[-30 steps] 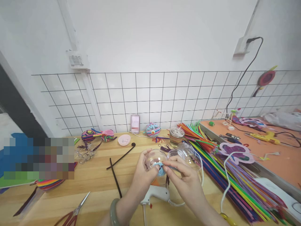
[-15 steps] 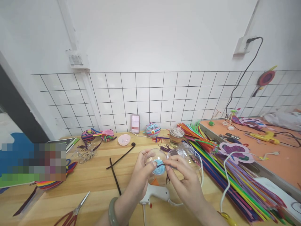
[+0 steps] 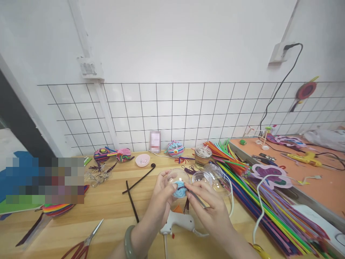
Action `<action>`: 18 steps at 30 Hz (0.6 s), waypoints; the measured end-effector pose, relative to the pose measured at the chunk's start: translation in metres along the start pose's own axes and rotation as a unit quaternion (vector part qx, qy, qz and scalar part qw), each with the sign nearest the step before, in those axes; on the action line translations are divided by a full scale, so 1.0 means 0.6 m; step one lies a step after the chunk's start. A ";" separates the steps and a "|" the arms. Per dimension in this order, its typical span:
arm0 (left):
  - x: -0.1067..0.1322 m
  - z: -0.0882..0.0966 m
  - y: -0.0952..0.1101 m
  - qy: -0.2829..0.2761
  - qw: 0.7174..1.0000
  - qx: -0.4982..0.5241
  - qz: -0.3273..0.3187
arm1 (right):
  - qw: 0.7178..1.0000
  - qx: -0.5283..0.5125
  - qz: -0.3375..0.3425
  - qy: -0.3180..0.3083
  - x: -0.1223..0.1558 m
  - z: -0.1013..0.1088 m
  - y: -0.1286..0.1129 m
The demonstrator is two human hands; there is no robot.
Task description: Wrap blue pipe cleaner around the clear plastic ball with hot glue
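My left hand [image 3: 161, 198] is closed round a clear plastic ball [image 3: 181, 175], held up over the table's middle. A light blue pipe cleaner coil [image 3: 179, 192] covers the ball's near side. My right hand [image 3: 208, 207] pinches a dark pipe cleaner [image 3: 198, 200], its end lying against the blue coil. A dark tassel [image 3: 186, 205] hangs just below the fingers. Under both hands lies a white glue gun [image 3: 179, 221], with a small orange piece [image 3: 178, 209] by it.
Red-handled scissors [image 3: 86, 241] and bent black pipe cleaners [image 3: 132, 201] lie to the left. Clear plastic shells [image 3: 215, 172] and a lidded cup [image 3: 203, 156] stand behind my right hand. Bundled coloured pipe cleaners [image 3: 258, 208] line the right. A pink bowl [image 3: 142, 160] and decorated ball [image 3: 175, 148] sit at the back.
The right fingers have shifted slightly left with the dark pipe cleaner, more of which now shows below them. The blue coil has turned a little in my left hand.
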State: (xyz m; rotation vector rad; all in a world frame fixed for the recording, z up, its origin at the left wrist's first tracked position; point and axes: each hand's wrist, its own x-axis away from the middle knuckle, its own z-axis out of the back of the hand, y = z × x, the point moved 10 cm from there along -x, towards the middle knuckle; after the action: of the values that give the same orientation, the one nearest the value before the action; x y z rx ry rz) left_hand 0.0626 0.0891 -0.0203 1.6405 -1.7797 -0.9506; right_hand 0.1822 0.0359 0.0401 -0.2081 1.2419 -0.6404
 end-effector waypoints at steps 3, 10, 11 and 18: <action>-0.004 -0.001 0.020 -0.006 0.998 -0.049 -0.031 | 1.000 0.012 0.024 -0.005 -0.007 0.006 -0.013; 0.000 -0.014 0.080 -0.088 0.967 -0.235 -0.054 | 0.985 0.097 0.133 -0.051 -0.012 0.008 -0.057; 0.004 -0.015 0.087 -0.095 0.956 -0.272 -0.051 | 0.980 0.112 0.151 -0.057 -0.010 0.006 -0.062; 0.030 -0.026 0.121 -0.088 0.919 -0.379 -0.060 | 0.960 0.166 0.222 -0.048 0.010 -0.011 -0.067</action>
State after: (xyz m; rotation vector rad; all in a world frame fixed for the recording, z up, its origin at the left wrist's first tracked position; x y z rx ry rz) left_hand 0.0282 0.0700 0.0448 1.1805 -1.1644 -1.6302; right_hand 0.1638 0.0014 0.0525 0.3114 1.0223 -0.4309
